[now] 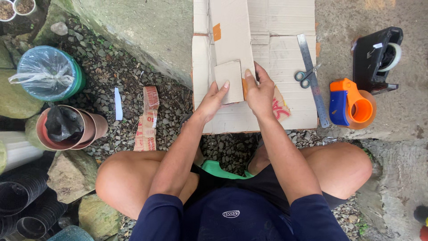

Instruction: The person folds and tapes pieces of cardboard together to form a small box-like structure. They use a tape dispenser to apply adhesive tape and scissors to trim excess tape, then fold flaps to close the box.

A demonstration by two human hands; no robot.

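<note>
Just above frame centre, my left hand (213, 99) lies flat and open, fingers spread against the left edge of a small cardboard piece (230, 81), gripping nothing. My right hand (259, 93) presses its right edge, fingers extended; whether the thumb hooks underneath I cannot tell. The piece rests on a long cardboard strip (232, 31) running to the top of the frame, itself lying on a flattened cardboard sheet (285, 58). With only fingertip pressure holding it, I judge the piece could skew or slide off the strip. To the right, scissors (304, 76) lie on a metal ruler (313, 80) and could be knocked. Further right sit an orange tape dispenser (350, 103) and a black one (374, 58).
</note>
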